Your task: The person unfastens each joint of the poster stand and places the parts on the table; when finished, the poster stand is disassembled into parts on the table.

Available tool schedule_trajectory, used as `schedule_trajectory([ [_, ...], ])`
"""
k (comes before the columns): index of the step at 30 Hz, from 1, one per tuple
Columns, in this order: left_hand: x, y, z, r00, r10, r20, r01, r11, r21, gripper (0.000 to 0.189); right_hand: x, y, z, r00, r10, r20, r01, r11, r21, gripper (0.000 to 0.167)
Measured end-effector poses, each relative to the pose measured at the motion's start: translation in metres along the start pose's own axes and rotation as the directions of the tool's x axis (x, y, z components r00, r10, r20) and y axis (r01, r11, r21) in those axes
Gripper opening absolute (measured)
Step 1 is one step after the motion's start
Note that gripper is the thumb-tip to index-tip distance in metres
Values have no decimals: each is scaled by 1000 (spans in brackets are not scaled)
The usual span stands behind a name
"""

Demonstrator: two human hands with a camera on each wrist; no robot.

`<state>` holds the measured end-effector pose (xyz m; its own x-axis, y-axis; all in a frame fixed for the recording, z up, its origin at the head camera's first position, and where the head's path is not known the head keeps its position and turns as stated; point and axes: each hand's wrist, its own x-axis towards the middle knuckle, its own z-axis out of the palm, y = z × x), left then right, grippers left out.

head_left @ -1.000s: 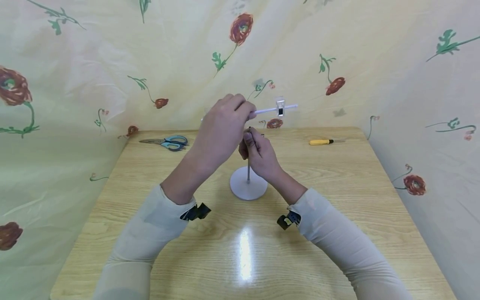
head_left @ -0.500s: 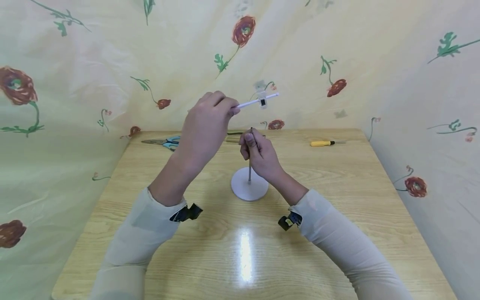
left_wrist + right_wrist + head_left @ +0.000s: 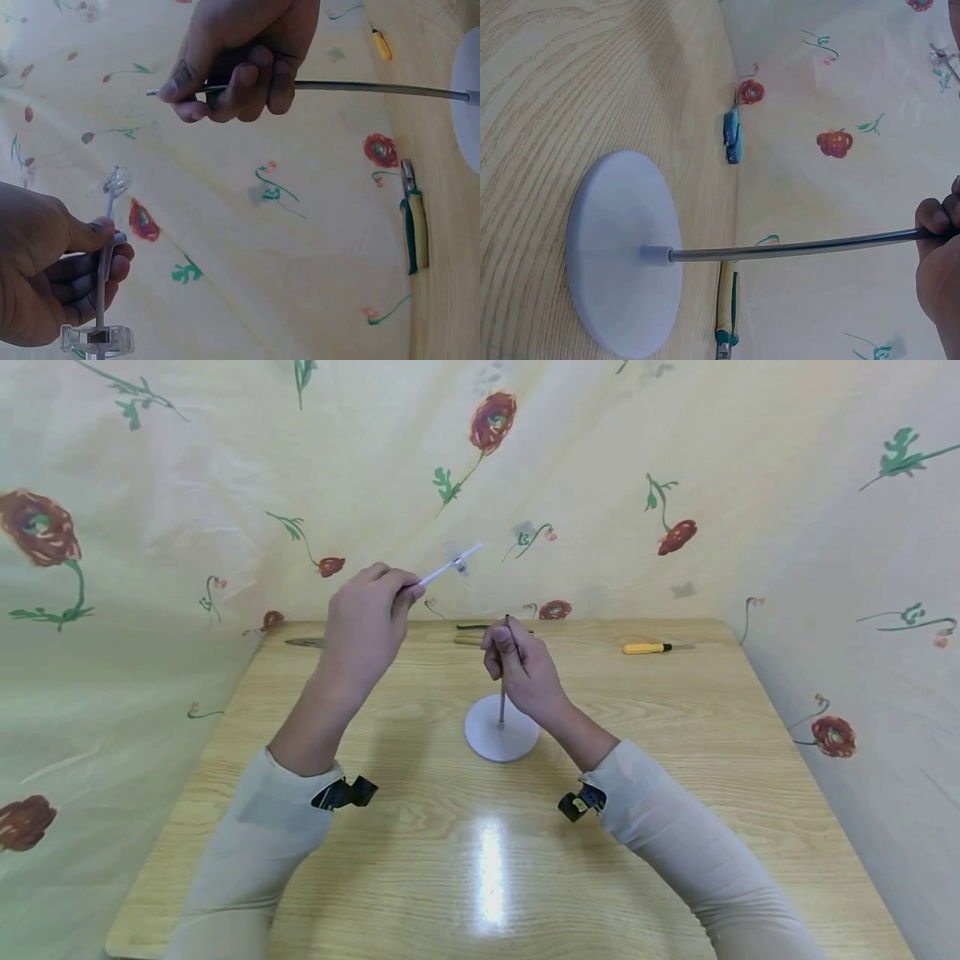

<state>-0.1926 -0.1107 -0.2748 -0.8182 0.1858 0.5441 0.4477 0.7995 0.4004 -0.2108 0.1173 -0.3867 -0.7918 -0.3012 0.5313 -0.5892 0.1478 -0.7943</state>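
Observation:
My left hand (image 3: 363,622) is raised at centre-left and pinches a thin white rod (image 3: 437,576) between thumb and fingers. Towards each end of this rod sits a clear plastic clip: one clip (image 3: 120,340) at the bottom of the left wrist view, another clip (image 3: 116,181) past the thumb. My right hand (image 3: 525,664) grips the upper part of a slim metal pole (image 3: 802,248), its tip poking out above the thumb. The pole rises from a round white base (image 3: 486,742) standing on the table. A gap separates the white rod from the pole's tip.
Along the back of the wooden table (image 3: 600,860) lie pliers (image 3: 414,225) behind the right hand and a yellow screwdriver (image 3: 643,648) at right. Blue-handled scissors (image 3: 733,136) lie at back left, partly covered by my left hand in the head view. Flower-patterned cloth surrounds the table.
My left hand has moved left, away from the pole's top, carrying the white rod with its clips, which now tilts more steeply. The right hand keeps its grip on the pole.

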Motion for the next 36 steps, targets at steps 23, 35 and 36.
schedule_trajectory([
  [23, -36, -78, 14, 937, -294, 190, 312, 947, -74, 24, -1, -2, 0, 1000, 8, -1, -8, 1000, 4, 39],
  [35, -63, -120, 22, 790, -450, 417, 497, 868, -3, 32, -2, -1, 1, 1000, 14, -8, -14, 1000, 11, 41],
  [36, -66, -123, 23, 774, -455, 440, 507, 862, 0, 32, -2, -1, 1, 1000, 13, -7, -13, 1000, 12, 41],
])
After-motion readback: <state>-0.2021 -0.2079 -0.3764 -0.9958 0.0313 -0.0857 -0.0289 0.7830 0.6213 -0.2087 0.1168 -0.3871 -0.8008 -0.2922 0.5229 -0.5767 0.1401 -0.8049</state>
